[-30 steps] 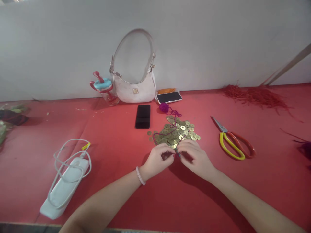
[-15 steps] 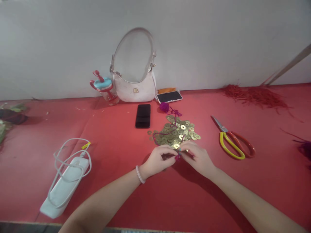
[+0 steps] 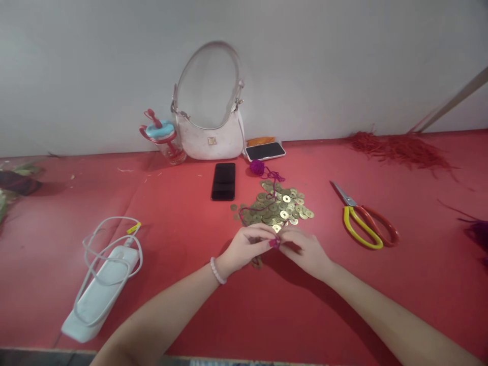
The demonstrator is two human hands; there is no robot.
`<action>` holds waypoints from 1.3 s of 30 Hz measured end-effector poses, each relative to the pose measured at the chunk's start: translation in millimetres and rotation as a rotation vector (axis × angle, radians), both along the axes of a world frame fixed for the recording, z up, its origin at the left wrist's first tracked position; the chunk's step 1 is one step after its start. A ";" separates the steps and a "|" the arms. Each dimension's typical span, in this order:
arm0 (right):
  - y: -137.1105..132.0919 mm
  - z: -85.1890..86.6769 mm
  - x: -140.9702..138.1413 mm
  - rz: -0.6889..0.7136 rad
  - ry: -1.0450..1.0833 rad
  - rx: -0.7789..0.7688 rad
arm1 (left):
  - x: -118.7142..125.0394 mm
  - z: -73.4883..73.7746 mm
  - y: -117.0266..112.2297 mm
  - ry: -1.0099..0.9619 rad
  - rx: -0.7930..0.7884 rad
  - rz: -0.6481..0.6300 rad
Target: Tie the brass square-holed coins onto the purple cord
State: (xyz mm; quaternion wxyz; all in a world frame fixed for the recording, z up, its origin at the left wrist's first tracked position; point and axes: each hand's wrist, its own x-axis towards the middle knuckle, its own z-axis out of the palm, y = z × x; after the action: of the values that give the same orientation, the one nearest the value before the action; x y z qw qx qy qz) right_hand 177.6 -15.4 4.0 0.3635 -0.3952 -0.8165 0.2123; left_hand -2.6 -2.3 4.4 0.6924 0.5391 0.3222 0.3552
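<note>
A heap of brass coins with square holes (image 3: 277,206) lies on the red tabletop (image 3: 190,284). A dark magenta cord (image 3: 267,201) runs over the heap from a small ball of the same cord (image 3: 257,167) at the back. My left hand (image 3: 246,249) and my right hand (image 3: 305,250) meet just in front of the heap, fingers pinched together on the near end of the cord. A strung coin (image 3: 256,263) hangs below my left hand. My left wrist wears a pale bead bracelet.
Yellow-and-red scissors (image 3: 366,226) lie right of the coins. A black phone (image 3: 223,181) and a second phone (image 3: 265,151) lie behind them, by a white handbag (image 3: 211,137) and a cup (image 3: 164,140). A white power bank with cable (image 3: 101,287) lies left. Red tassel threads (image 3: 400,150) are piled far right.
Both hands stayed pinched together at the cord and shifted slightly. A coin now shows hanging beneath my left hand.
</note>
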 end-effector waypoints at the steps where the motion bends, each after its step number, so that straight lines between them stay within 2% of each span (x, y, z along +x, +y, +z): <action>1: 0.9 0.2 0.3 0.013 -0.004 0.004 | -0.3 -0.3 -0.4 0.007 -0.031 0.010; 5: 4.3 1.7 2.0 0.099 -0.023 -0.013 | -0.9 -2.8 -0.6 0.014 -0.077 0.042; 10: 3.1 4.6 2.8 0.212 -0.016 -0.096 | 1.2 -6.1 2.6 -0.036 0.041 0.153; 16: 1.8 6.7 8.2 0.174 0.079 -0.238 | 1.2 -6.6 3.5 0.003 0.052 0.171; 20: 4.6 9.0 8.8 0.211 0.186 -0.322 | 1.2 -2.5 2.5 0.040 0.160 0.204; 25: 3.7 11.2 2.1 0.090 0.145 -0.314 | 1.1 -1.5 2.4 0.096 0.222 0.218; 32: 0.3 14.1 0.5 0.147 0.063 -0.261 | 1.0 -3.7 3.4 0.143 0.283 0.269; 39: 1.4 14.2 0.6 0.187 0.067 -0.331 | 0.8 -2.8 3.4 0.115 0.239 0.284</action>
State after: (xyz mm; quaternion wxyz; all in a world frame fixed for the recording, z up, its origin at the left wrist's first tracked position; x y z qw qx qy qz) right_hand 178.2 -14.0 18.2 0.2992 -0.3649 -0.7910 0.3893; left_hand -1.8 1.1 1.6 0.5467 0.5861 0.3897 0.4536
